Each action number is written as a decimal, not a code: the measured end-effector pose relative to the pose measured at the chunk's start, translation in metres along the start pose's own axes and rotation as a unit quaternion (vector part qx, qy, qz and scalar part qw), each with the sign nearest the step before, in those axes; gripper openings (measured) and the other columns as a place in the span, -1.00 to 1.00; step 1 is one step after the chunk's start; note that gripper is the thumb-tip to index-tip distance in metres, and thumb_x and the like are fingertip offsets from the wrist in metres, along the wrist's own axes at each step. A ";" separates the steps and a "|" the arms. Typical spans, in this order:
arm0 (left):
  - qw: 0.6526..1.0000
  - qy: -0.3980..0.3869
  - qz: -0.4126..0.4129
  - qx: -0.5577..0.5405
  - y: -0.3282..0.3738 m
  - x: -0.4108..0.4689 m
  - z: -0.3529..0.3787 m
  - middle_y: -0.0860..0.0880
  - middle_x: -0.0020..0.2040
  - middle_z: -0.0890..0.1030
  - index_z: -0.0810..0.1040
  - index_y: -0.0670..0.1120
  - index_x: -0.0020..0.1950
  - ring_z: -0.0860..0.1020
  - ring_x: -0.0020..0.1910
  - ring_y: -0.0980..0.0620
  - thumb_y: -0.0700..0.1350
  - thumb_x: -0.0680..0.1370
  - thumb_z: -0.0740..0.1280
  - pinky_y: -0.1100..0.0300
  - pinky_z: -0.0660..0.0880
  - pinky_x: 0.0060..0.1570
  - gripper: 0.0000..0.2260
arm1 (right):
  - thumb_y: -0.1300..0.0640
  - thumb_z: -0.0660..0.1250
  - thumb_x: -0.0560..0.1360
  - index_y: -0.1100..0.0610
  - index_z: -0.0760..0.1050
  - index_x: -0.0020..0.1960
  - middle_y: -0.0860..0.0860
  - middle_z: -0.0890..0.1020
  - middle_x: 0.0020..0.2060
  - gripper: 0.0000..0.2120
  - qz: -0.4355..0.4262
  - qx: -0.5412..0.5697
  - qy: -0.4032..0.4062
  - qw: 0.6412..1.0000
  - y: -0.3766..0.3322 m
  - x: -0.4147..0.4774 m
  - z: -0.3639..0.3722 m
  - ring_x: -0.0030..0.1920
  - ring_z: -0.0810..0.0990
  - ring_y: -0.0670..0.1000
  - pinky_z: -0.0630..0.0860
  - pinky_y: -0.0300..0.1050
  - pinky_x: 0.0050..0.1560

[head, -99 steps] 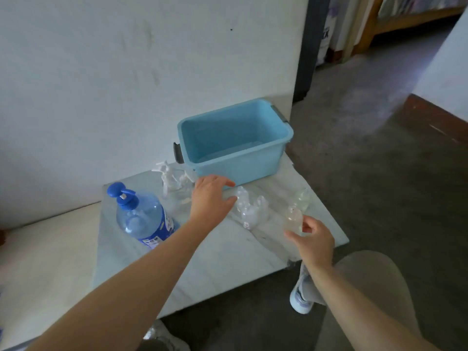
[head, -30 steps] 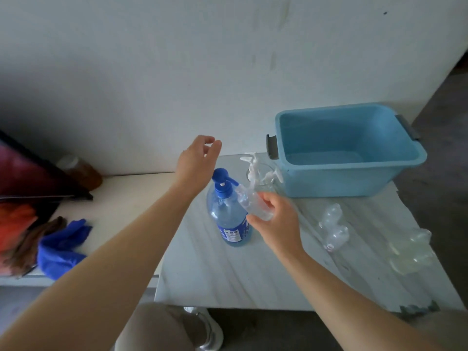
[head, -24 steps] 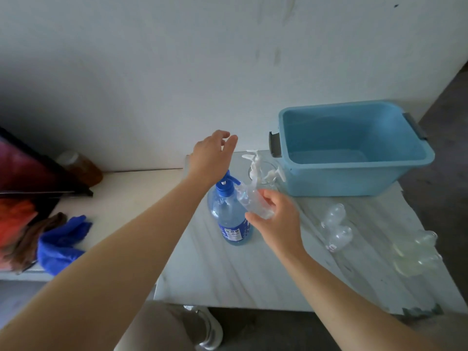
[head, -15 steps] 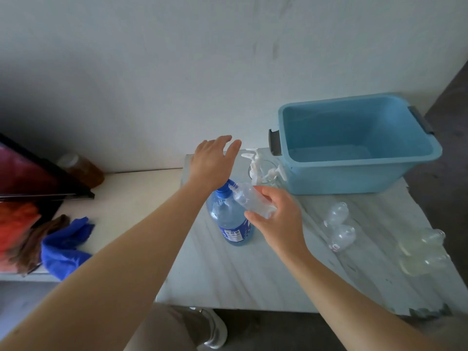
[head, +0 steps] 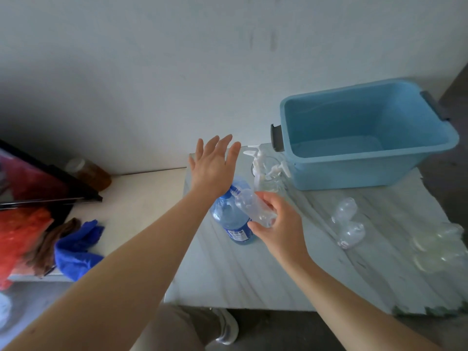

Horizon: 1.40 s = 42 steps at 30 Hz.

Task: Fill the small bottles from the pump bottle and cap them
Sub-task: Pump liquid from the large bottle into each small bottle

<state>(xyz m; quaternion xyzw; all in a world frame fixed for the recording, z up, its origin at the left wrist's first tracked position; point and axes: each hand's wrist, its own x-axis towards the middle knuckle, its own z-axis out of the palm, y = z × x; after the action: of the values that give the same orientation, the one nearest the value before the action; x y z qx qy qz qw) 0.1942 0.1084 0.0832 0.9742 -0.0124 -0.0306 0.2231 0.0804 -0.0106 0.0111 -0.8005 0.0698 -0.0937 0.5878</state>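
Left hand (head: 214,168) lower, flat over translucent blue pump bottle (head: 228,215)

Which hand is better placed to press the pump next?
Left. The left hand is open, fingers straight, over the head of the pump bottle, while the right hand grips a small bottle tilted at the spout.

A white marble-patterned table (head: 253,274) stands against a pale wall. On it, a blue pump bottle (head: 231,220) stands upright near the left side. A light-blue tub (head: 354,171) sits at the back right, with white pump tops (head: 259,158) just beside its left end. Clear small bottles (head: 348,224) lie right of centre, and blurred pale bottles (head: 435,249) lie near the right edge. An adjoining cream ledge (head: 141,198) carries a blue cloth (head: 76,247) and a brown jar (head: 88,171).
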 end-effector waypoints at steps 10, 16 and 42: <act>1.000 -0.002 0.018 -0.008 0.010 0.001 -0.020 0.08 0.57 0.06 0.11 0.19 0.53 -0.16 0.55 -0.02 0.25 0.61 -0.11 -0.17 -0.17 0.47 -0.51 | 0.28 0.49 0.28 0.01 0.57 0.13 -0.14 0.63 -0.02 -0.55 -0.018 -0.029 0.032 0.999 -0.011 0.003 -0.007 -0.03 0.58 -0.09 0.49 -0.20 -0.01; 1.000 0.004 0.015 -0.009 0.008 0.002 -0.015 0.05 0.56 0.10 0.15 0.17 0.52 -0.13 0.55 -0.03 0.26 0.60 -0.11 -0.17 -0.13 0.48 -0.50 | 0.27 0.50 0.28 -0.11 0.58 0.08 -0.18 0.64 -0.05 -0.55 -0.020 0.001 0.035 0.999 -0.012 0.001 -0.009 -0.05 0.56 -0.17 0.49 -0.25 -0.03; 0.995 0.002 0.066 0.070 0.006 0.003 -0.020 0.03 0.58 -0.14 -0.09 0.10 0.57 -0.27 0.54 -0.02 0.27 0.58 -0.18 -0.10 -0.26 0.47 -0.42 | 0.30 0.51 0.28 -0.19 0.52 0.04 -0.28 0.58 -0.08 -0.50 -0.022 0.031 0.024 0.999 -0.016 -0.002 -0.012 -0.02 0.51 -0.34 0.35 -0.52 -0.04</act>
<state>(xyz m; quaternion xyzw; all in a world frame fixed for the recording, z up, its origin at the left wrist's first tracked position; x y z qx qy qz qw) 0.1985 0.1110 0.1034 0.9845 -0.0788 -0.0131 0.1559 0.0760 -0.0168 0.0293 -0.7809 0.0633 -0.1274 0.6083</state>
